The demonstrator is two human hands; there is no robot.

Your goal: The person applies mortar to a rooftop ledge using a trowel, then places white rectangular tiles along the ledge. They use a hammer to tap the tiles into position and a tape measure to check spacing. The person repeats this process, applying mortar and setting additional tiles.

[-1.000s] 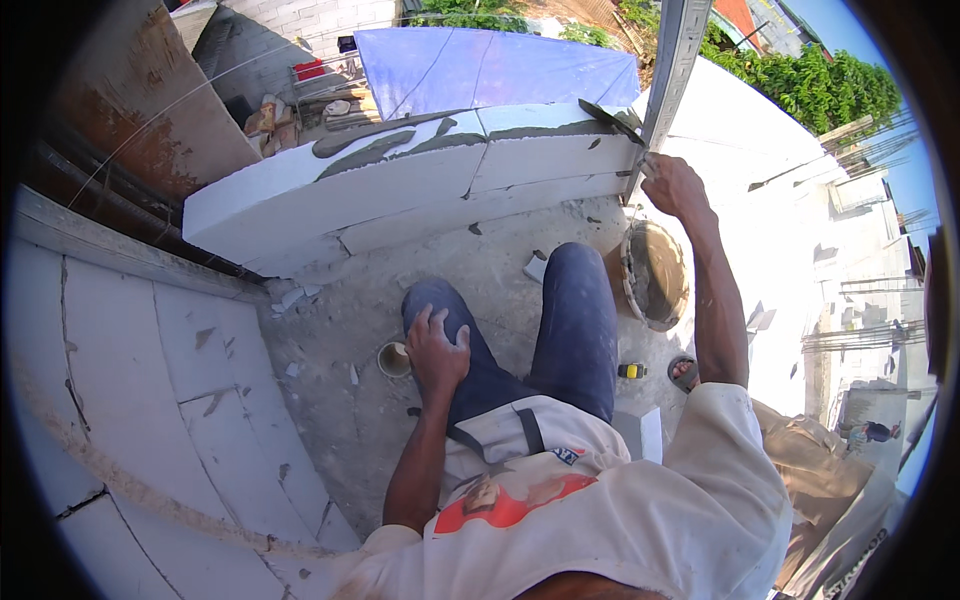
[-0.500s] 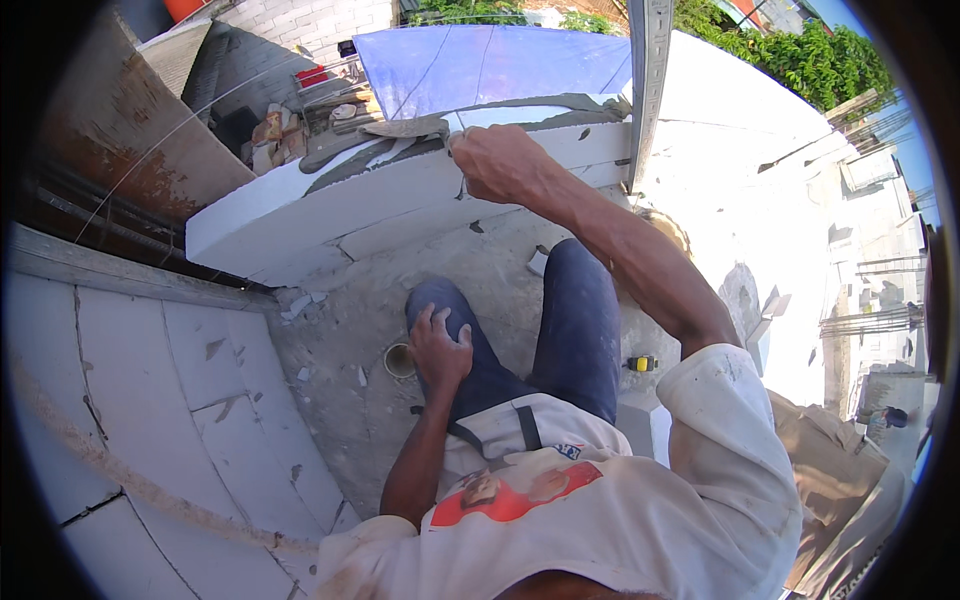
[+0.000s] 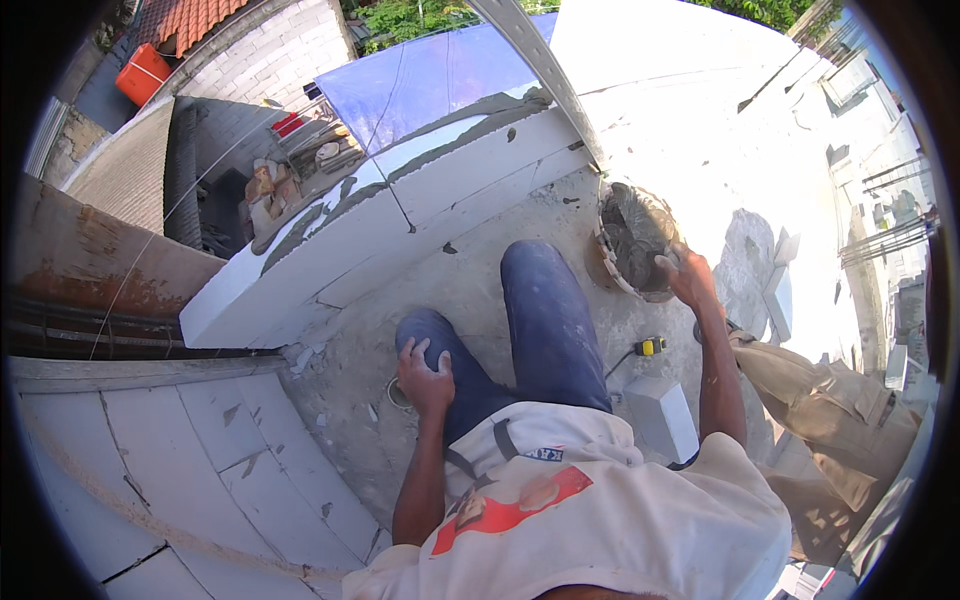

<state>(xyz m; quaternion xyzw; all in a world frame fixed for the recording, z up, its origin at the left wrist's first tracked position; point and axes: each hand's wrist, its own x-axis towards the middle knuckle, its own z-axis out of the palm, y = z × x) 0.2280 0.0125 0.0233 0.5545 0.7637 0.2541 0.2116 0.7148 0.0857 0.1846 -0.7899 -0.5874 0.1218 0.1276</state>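
Note:
My left hand (image 3: 426, 378) rests on my left knee, its fingers spread. At the rim of a round bucket (image 3: 606, 262) to the right, my right hand (image 3: 688, 276) is closed round the trowel's handle; the blade is lost from sight in the bucket. Grey wet mortar (image 3: 632, 225) fills much of it. Ahead of my knees runs a low wall of white blocks (image 3: 330, 240). Grey mortar (image 3: 470, 125) lies in uneven patches along its top, with white showing between them.
A perforated metal upright (image 3: 560, 85) stands against the wall near the bucket. Right of my legs lie a yellow-black tape measure (image 3: 651, 346) and a white block (image 3: 662, 415). Creased brown cloth (image 3: 820, 395) is farther right. Another block wall (image 3: 220, 440) stands at left.
My right hand has moved from the wall top, where it held the trowel on the mortar, right and back to the bucket. My view has turned rightward. My left hand stays on the knee.

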